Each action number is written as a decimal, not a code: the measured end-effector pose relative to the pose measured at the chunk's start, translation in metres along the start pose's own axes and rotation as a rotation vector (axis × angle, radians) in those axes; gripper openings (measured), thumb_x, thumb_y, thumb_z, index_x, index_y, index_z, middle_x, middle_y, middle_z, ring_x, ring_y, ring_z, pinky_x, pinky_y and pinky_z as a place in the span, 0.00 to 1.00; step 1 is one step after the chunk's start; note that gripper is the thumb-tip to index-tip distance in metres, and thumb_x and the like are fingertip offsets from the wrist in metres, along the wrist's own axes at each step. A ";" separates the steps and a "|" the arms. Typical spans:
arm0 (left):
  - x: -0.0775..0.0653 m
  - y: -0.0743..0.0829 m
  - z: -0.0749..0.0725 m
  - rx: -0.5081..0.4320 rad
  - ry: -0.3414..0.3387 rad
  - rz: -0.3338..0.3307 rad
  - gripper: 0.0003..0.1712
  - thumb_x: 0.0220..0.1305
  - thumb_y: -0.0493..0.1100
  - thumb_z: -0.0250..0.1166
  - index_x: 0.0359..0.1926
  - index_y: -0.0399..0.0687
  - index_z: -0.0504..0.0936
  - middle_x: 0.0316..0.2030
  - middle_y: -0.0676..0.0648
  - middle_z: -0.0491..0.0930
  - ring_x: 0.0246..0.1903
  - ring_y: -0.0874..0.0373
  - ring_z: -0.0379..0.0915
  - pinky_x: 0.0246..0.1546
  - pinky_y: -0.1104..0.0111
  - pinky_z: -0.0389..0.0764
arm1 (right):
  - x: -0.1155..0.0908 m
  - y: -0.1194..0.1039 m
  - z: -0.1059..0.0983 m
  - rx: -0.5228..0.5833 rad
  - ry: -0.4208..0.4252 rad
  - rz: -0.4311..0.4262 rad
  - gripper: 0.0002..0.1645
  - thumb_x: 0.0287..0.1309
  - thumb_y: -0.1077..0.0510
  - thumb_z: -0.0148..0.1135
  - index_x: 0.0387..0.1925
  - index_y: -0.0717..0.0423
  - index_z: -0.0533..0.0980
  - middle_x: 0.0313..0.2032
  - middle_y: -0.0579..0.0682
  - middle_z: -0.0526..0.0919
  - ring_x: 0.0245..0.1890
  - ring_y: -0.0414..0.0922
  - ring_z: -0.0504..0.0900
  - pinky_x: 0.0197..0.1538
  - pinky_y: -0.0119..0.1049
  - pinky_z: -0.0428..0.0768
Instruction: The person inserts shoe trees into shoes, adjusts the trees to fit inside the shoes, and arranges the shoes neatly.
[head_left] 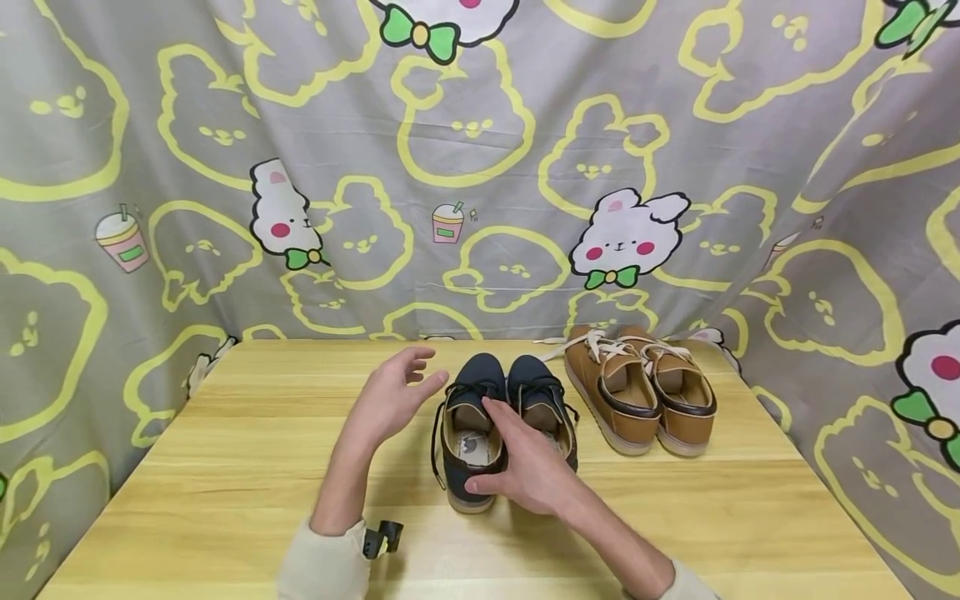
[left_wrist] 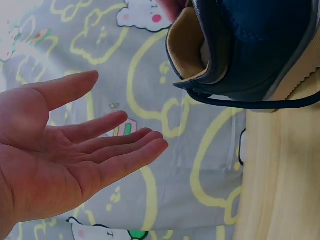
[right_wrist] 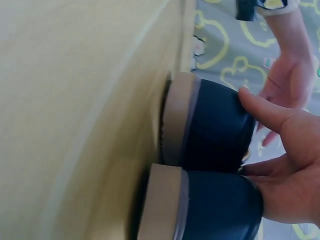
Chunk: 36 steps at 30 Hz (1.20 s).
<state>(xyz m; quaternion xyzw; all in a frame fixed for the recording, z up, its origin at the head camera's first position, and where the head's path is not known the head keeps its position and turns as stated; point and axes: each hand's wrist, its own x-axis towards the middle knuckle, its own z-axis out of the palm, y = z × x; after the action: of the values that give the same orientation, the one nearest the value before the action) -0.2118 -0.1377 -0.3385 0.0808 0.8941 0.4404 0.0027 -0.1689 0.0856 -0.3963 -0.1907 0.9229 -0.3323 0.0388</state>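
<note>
Two navy lace-up shoes stand side by side on the wooden table, toes away from me. My right hand (head_left: 536,471) reaches over them and holds the left navy shoe (head_left: 478,371) at its heel end. Its thumb (right_wrist: 267,111) lies against the heel, while the fingers go down along the inner side, partly hidden. The right navy shoe (head_left: 529,373) sits close under that hand, partly covered by it. To the left of the pair, my left hand (head_left: 390,396) is raised with nothing in it, fingers loosely bent and palm toward the shoes. One dark lace hangs down the left shoe's outer side.
A brown left shoe (head_left: 626,425) and a brown right shoe (head_left: 686,433), both with pale laces, stand to the right. Patterned grey cloth (head_left: 480,208) rises behind the wooden table (head_left: 247,483) and along its sides. A small black device (head_left: 384,539) sits at my left cuff.
</note>
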 end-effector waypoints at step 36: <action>0.000 -0.018 0.015 -0.012 -0.058 -0.088 0.28 0.72 0.54 0.63 0.67 0.47 0.75 0.63 0.36 0.77 0.63 0.40 0.75 0.59 0.46 0.77 | 0.002 0.000 -0.010 0.077 -0.059 0.030 0.62 0.49 0.43 0.80 0.79 0.51 0.56 0.77 0.57 0.59 0.74 0.60 0.63 0.71 0.61 0.65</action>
<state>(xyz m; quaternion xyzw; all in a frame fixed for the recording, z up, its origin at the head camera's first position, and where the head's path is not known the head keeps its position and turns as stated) -0.2129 -0.1371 -0.3616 0.0539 0.8937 0.4428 0.0485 -0.1731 0.0909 -0.3885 -0.1849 0.9107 -0.3609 0.0785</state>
